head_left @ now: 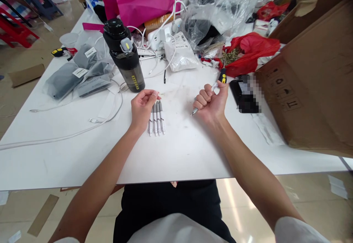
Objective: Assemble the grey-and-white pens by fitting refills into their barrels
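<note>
Across a white table, well left of the left hand, grey packaged items are laid in clear plastic sleeves, and a white cable is trailed over the tabletop. Beyond the left hand, a black water bottle is stood upright. The left hand is held above the table with its fingers curled and its thumb and forefinger pinched together; nothing is seen in the pinch, though a very small item cannot be ruled out. Just beside that hand, four slim grey-and-white pens are lined up on the table. They are judged light, stiff and smooth, so each is best taken by the middle of the barrel. Right of them, the right hand is closed in a fist around a slim metal shaft, its point showing below the little finger. Beyond the thumb, a black-and-yellow screwdriver handle is seen; whether it joins that shaft cannot be told. A firm hold on the handle is judged safest. Further right of the grip, a red plastic bag and a cardboard box are placed.
</note>
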{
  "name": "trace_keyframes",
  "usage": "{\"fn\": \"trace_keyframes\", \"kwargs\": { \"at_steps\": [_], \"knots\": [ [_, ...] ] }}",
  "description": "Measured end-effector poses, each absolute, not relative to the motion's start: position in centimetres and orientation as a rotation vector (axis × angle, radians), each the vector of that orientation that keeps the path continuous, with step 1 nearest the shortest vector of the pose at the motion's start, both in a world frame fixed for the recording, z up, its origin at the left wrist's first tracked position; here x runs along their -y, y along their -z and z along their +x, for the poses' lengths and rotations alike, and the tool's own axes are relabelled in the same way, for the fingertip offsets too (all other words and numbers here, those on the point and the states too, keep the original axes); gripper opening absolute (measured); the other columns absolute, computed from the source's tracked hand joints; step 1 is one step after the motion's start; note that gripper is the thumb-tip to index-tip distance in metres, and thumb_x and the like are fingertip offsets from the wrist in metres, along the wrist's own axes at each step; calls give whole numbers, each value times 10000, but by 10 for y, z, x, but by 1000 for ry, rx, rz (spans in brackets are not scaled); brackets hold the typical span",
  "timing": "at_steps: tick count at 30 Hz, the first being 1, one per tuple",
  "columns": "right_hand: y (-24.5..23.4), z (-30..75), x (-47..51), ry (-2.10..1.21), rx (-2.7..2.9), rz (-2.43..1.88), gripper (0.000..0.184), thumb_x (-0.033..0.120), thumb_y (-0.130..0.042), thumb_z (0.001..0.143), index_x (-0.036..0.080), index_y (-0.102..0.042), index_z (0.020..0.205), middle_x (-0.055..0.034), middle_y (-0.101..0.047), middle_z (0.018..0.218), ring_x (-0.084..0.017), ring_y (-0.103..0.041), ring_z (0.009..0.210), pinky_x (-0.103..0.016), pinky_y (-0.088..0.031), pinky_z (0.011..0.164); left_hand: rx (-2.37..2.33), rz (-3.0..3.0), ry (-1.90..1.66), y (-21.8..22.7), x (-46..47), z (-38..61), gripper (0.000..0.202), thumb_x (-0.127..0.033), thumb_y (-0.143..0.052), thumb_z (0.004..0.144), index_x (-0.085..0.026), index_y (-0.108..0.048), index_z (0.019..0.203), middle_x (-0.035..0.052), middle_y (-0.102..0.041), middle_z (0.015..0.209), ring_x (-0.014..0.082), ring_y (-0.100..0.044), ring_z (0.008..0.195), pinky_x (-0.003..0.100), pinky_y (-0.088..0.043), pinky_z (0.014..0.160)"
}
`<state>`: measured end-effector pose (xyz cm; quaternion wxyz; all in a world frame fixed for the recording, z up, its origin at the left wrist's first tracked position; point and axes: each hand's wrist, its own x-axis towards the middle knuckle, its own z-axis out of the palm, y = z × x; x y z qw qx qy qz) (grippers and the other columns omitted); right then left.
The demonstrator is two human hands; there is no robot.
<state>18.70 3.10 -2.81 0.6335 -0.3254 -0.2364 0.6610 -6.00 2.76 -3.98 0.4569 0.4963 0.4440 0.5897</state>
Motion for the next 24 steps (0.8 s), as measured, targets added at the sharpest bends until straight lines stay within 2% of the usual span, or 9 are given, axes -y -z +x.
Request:
{"fn": "trace_keyframes", "kwargs": {
  "at_steps": [3, 5, 7, 10, 12, 18, 21, 24],
  "knots": [
    [22, 177, -33, -1499, 597, -721, 577, 775, -682, 944, 272, -479, 745, 79, -305, 540, -132, -317, 460, -276, -342, 409, -1123, 1264, -1485, 42, -30, -61, 194, -389, -813, 959, -203, -778, 1002, 59, -806, 971, 189, -750, 987, 317, -555, 951],
    [19, 168, -34, -1461, 683, -719, 554, 789, -706, 934, 275, -542, 812, 53, -425, 617, -147, -457, 539, -284, -460, 489, -1149, 1295, -1500, 44, -31, -63, 176, -372, -787, 977, -204, -776, 1031, 64, -808, 1002, 192, -747, 1016, 324, -551, 975],
    [20, 162, -34, -1389, 808, -780, 564, 832, -704, 914, 284, -579, 871, 25, -519, 714, -164, -557, 639, -295, -526, 570, -1174, 1314, -1504, 46, -33, -65, 165, -362, -768, 989, -207, -770, 1046, 65, -807, 1016, 195, -746, 1028, 330, -551, 982],
    [28, 156, -34, -1222, 1005, -914, 581, 886, -642, 917, 309, -646, 979, 3, -574, 830, -172, -597, 702, -299, -530, 606, -1200, 1332, -1482, 50, -37, -68, 149, -346, -746, 998, -213, -755, 1063, 68, -811, 1041, 203, -751, 1053, 340, -554, 989],
    [35, 155, -33, -1079, 1115, -966, 559, 862, -618, 953, 318, -690, 1059, -5, -597, 896, -167, -602, 712, -311, -531, 635, -1207, 1353, -1447, 53, -40, -70, 141, -329, -724, 1009, -214, -745, 1088, 74, -815, 1069, 210, -755, 1085, 347, -555, 995],
    [44, 149, -18, -548, 1817, -937, 306, 548, -658, 1078, 261, -763, 1062, -113, -687, 1210, -252, -701, 1017, -446, -593, 925, -1266, 1563, -1326, 64, -48, -75, 113, -274, -658, 1039, -212, -699, 1124, 85, -817, 1105, 217, -770, 1097, 367, -569, 990],
    [47, 144, -7, -470, 2103, -858, 271, 459, -610, 1113, 229, -753, 1111, -153, -655, 1304, -230, -712, 940, -428, -613, 851, -1293, 1693, -1279, 67, -47, -76, 116, -248, -631, 1047, -221, -683, 1147, 82, -813, 1132, 218, -769, 1114, 389, -573, 1016],
    [52, 141, 0, -432, 2248, -851, 328, 517, -672, 1073, 211, -726, 1180, -169, -640, 1327, -246, -718, 951, -407, -612, 782, -1322, 1828, -1200, 67, -45, -77, 154, -216, -631, 1043, -227, -687, 1186, 83, -808, 1176, 226, -756, 1138, 424, -564, 1070]
  ]
}}
